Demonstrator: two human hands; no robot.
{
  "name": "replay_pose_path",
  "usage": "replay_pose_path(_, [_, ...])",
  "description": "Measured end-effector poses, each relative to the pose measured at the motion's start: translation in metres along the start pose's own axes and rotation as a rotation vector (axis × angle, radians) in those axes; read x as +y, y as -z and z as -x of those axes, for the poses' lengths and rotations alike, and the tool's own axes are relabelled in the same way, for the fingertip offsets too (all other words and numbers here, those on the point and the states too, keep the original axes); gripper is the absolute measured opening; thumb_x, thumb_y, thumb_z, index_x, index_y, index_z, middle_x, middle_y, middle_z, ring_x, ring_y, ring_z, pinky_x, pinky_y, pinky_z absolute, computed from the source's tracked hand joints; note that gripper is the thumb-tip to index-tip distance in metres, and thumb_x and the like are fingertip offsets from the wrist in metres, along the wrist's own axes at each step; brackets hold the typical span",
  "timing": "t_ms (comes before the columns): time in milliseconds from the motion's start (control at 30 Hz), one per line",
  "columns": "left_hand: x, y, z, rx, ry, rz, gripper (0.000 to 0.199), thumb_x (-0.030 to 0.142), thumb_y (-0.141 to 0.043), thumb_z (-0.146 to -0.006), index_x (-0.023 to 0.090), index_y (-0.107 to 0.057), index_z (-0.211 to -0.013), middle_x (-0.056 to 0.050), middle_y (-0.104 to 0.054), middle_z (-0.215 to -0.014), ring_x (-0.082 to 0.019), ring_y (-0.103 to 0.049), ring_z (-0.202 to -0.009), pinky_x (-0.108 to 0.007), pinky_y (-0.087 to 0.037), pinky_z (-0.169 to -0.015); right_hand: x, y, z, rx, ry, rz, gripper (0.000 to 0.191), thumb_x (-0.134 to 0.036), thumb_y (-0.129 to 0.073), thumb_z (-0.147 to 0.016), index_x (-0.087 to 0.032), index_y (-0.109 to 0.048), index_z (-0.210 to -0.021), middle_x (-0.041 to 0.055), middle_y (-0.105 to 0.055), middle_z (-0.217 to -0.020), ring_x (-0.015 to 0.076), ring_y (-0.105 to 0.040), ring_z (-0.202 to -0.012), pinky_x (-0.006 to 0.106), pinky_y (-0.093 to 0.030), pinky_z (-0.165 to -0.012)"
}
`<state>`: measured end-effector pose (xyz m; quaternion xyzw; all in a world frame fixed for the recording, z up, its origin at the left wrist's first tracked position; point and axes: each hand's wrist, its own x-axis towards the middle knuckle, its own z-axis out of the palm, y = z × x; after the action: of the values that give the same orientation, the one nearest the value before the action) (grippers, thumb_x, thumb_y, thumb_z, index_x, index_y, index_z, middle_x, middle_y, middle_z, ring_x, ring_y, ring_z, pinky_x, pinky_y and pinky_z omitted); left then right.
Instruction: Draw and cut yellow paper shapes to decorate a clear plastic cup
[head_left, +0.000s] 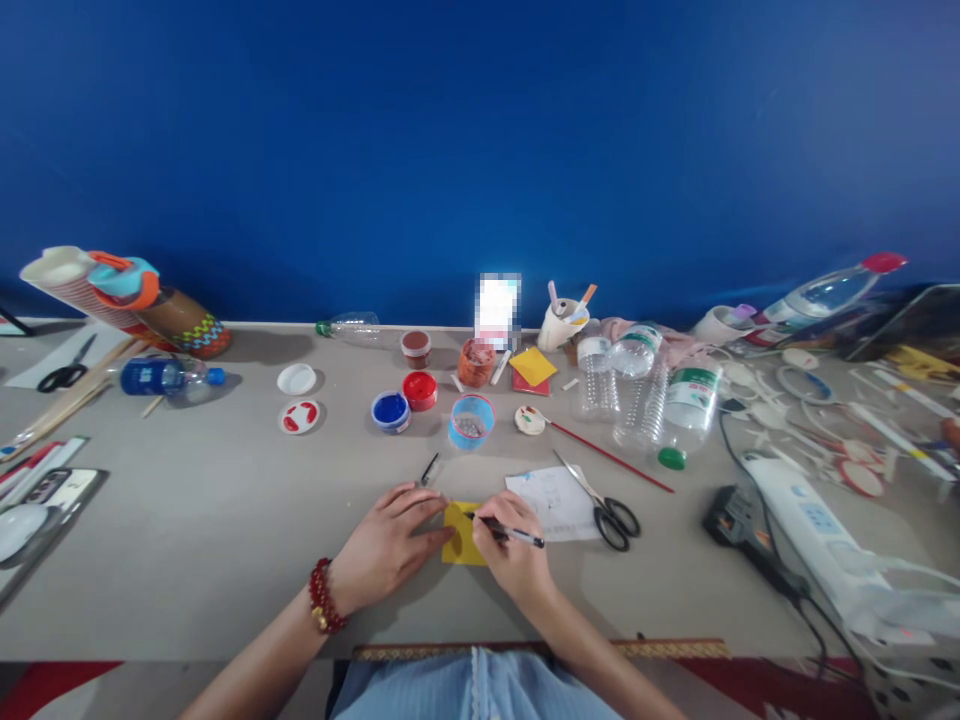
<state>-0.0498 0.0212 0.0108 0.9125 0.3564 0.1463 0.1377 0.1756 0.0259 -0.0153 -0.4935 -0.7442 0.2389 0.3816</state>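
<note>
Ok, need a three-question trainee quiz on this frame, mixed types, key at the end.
1. Which hand holds the pen?
2. True or false: the left hand is holding scissors.
3. In the open jar just left of the red paint jar, the paint is: A) green, B) blue, C) white.

Key:
1. The right hand.
2. False; it touches the yellow paper.
3. B.
</note>
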Motion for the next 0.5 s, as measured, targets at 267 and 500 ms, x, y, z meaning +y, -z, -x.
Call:
replay_pose_path(267, [0.0013,0.0014,-0.0009,0.006,-0.002,0.007,0.033,0.019,-0.049,-0.094,0.031,-0.062,-0.122,-0.005,-0.059,-0.129,-0.021,-0.047,-0.125,-0.044,-0.034,-0.11,0.0003,-0.0001,0.0008,0.004,0.008,-0.002,0.015,-0.016,-0.05,-0.083,-0.02,-0.056,-0.07,-0.0005,-0.055,-0.062,0.0172,-0.052,-0.066,0.028,-0.039,-0.063])
replay_pose_path(500, [0.0012,0.0002,-0.0003,0.002,0.005,0.001,0.032,0.019,-0.048,-0.094,0.031,-0.062,-0.121,-0.005,-0.058,-0.129,-0.021,-0.047,-0.125,-0.044,-0.033,-0.11,-0.0004,0.0004,0.0006,0.005,0.009,0.001,0.014,-0.016,-0.051,-0.083,-0.021,-0.056,-0.07,-0.0003,-0.056,-0.062,0.0175,-0.053,-0.066,0.028,-0.039,-0.064])
